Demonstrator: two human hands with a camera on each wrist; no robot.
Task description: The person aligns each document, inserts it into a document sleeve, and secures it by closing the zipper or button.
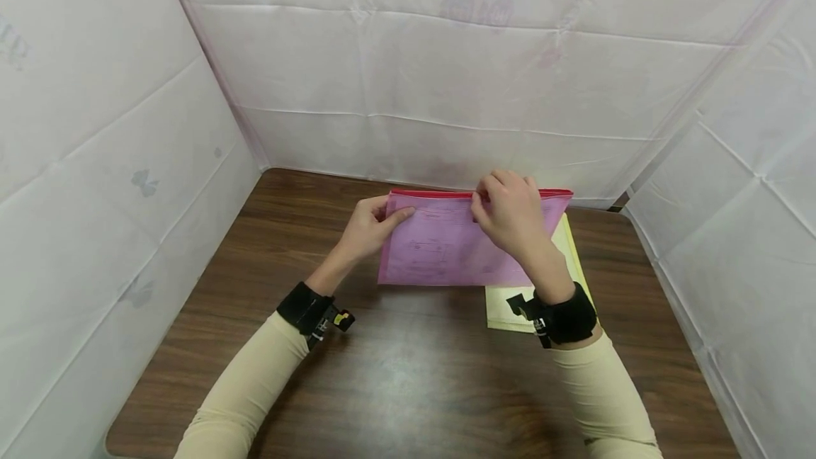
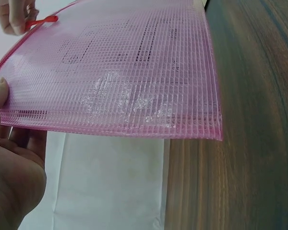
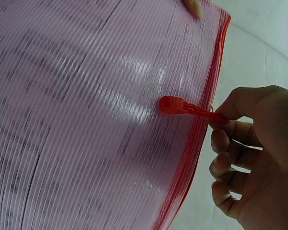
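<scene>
Pink mesh zipper pouch [image 1: 446, 243] stands on edge above the counter [image 1: 395, 367]; left hand [image 1: 370, 225] grips its end, right hand [image 1: 510, 214] pinches the red zipper pull [image 3: 182, 106]. Zipping seems underway; sliding it along needs steady counter-hold.

The person wore 2 long, close-fitting cream sleeves [image 1: 255, 381] that ended just short of the wrists. Each wrist carried a wide black strap [image 1: 304, 307], the second strap [image 1: 570, 317] matching it on the other arm. A small black fitting with a yellow mark [image 1: 342, 319] and a pale tag stuck out from the left strap, and a black clip [image 1: 524, 307] jutted from the right one.
</scene>
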